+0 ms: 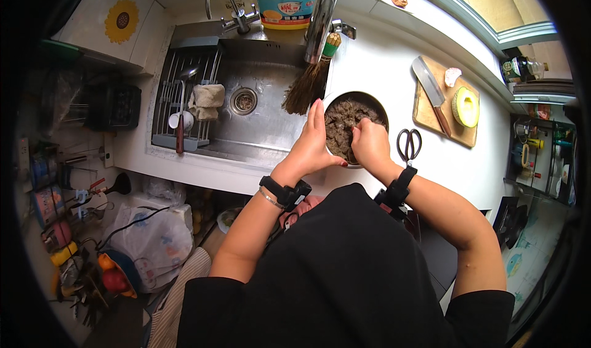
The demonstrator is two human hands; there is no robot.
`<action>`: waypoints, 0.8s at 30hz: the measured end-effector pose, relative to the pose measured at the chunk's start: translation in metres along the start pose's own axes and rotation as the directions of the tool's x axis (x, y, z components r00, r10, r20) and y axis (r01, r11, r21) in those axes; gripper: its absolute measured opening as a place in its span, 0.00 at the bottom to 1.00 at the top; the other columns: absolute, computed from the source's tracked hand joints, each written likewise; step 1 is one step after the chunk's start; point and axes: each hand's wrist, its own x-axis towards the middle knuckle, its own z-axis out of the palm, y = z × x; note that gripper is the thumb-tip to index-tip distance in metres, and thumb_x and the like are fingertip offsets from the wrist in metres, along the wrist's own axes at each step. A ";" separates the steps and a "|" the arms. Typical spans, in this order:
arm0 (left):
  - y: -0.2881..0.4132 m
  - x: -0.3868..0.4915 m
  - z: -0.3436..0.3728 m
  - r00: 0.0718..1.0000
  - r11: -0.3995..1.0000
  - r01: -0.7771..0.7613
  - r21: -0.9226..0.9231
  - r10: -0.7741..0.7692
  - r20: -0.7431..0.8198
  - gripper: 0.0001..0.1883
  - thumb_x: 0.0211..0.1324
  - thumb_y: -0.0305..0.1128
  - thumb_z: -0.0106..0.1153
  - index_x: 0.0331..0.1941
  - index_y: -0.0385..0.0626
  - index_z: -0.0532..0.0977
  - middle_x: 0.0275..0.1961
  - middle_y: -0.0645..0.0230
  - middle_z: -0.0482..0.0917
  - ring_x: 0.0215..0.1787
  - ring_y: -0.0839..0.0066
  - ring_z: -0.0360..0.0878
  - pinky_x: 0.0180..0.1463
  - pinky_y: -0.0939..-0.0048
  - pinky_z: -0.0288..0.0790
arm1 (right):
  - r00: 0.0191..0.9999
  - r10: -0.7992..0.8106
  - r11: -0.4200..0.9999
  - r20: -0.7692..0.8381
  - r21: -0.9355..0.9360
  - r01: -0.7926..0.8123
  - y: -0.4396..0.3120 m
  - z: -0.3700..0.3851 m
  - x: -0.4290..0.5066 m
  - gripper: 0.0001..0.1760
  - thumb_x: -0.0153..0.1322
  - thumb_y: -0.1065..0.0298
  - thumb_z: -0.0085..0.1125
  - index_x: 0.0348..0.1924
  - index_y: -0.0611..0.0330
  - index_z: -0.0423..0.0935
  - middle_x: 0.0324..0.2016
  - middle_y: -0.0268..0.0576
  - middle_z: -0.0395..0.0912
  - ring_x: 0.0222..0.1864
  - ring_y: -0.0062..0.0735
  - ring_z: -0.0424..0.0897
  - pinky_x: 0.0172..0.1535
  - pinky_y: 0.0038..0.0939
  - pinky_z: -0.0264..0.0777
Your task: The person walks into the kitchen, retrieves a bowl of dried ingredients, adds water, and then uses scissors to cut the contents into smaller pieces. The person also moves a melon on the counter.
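A round bowl (387,105) holding a dark brown, wet, clumpy mass (344,119) stands on the white counter before me. My left hand (314,142) is spread against the bowl's left side, its thumb at the near rim and its fingers up along the wall. Over the right part of the bowl, my right hand (370,144) is curled with its fingertips at the brown mass; whether it pinches any of it is hidden. Just right of the bowl lie black-handled scissors (409,145).
A stainless steel sink (263,138) with a drying rack (161,117) is at left, a twig brush (307,87) at its right edge. At right, a wooden cutting board (422,112) bears a knife (431,85) and a cut melon (466,107). A yellow jug (286,1) stands behind the sink.
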 end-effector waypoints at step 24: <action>-0.002 -0.003 0.001 0.999 0.999 -0.034 -0.008 0.033 -0.036 0.79 0.26 0.41 0.86 0.74 0.30 0.33 0.77 0.38 0.41 0.80 0.46 0.45 0.80 0.61 0.52 | 0.933 -0.346 0.886 0.094 -0.295 0.358 0.007 -0.045 0.020 0.07 0.68 0.69 0.56 0.27 0.61 0.76 0.24 0.57 0.79 0.31 0.62 0.80 0.35 0.55 0.73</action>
